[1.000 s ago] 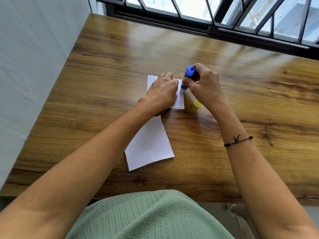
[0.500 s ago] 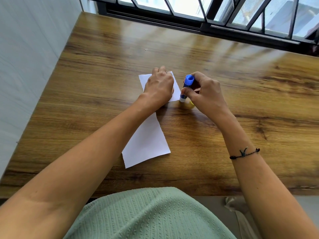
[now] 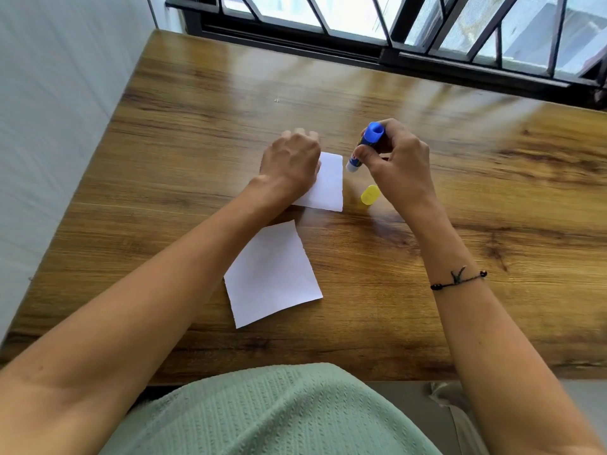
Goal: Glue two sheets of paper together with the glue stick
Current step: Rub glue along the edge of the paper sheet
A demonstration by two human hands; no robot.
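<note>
Two white paper sheets lie on the wooden table point(image 3: 427, 290). My left hand point(image 3: 290, 162) presses flat on the far sheet point(image 3: 328, 185), covering its left part. The near sheet point(image 3: 272, 274) lies loose below it, partly under my left forearm. My right hand point(image 3: 397, 165) holds the blue glue stick point(image 3: 364, 146) tilted, its white tip pointing down just off the far sheet's right edge. The yellow cap point(image 3: 370, 194) lies on the table beside my right hand.
A white wall runs along the table's left side. A black window frame with bars point(image 3: 394, 44) borders the far edge. A tiny speck point(image 3: 276, 100) lies on the far tabletop. The table's near edge is against my green top.
The glue stick has come off the far sheet's right edge and now sits just beside it. My left hand has slid left, baring more of the sheet, and the yellow cap shows fully.
</note>
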